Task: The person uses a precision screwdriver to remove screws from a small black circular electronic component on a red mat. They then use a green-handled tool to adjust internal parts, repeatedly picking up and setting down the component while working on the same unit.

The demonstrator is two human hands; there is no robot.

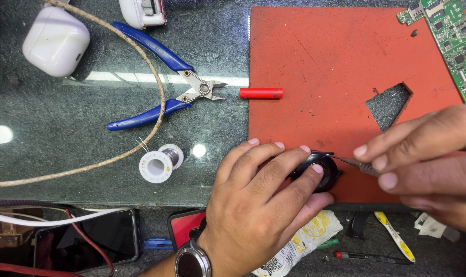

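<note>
My left hand (258, 200) presses down on a small round black device (317, 169) at the near edge of the red mat (325, 61), fingers spread over it. My right hand (428, 159) comes in from the right, pinching a thin metal tool (353, 163). The tool's tip touches the top right rim of the black device. A watch sits on my left wrist.
Blue-handled cutters (161, 82), a red cylinder (261, 93), a small white wire spool (160, 163), a beige braided cable (140, 56) and a white earbud case (56, 41) lie on the dark glass top. A green circuit board (456, 41) rests at the mat's far right. Phones and small tools lie below the table edge.
</note>
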